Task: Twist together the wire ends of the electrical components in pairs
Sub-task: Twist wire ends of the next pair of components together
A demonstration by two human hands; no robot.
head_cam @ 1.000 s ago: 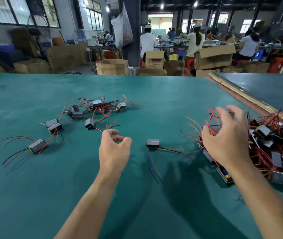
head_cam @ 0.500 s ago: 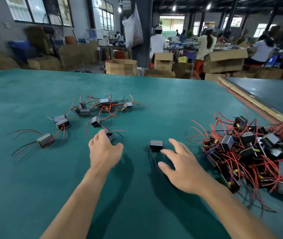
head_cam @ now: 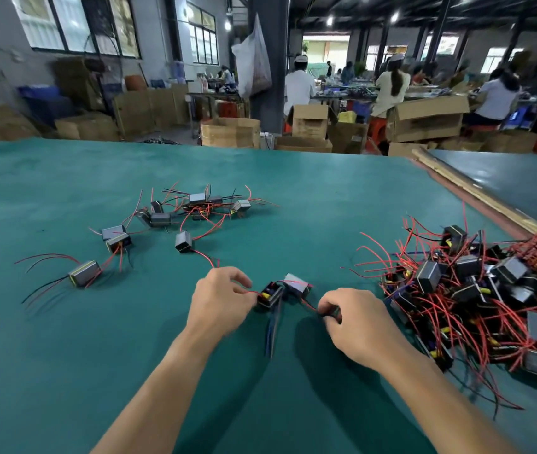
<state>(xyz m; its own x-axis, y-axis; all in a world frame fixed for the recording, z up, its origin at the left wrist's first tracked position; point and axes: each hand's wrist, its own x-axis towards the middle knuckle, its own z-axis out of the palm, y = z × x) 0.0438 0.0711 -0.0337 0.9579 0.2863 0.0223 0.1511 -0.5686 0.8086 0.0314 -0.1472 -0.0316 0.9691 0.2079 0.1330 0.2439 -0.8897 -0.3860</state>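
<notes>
Green desk (head_cam: 129,371) lies nearest us. On it, the fingers (head_cam: 244,291) of our left hand (head_cam: 219,299) pinch the red lead of a black component (head_cam: 269,294). Our right hand (head_cam: 355,322) pinches the lead of the grey-topped component (head_cam: 297,285) touching it. Half a second ago the right hand was only reaching, so we judge twisting can begin. Beyond lie the untwisted heap (head_cam: 476,290) and the finished pairs (head_cam: 195,208).

Blue wires (head_cam: 273,326) blurred; component pile (head_cam: 489,309) cut off

You are seeing nothing legible here: the components (head_cam: 427,276) and the cardboard boxes (head_cam: 424,119) are showing no lettering, label or number clear enough to read.
</notes>
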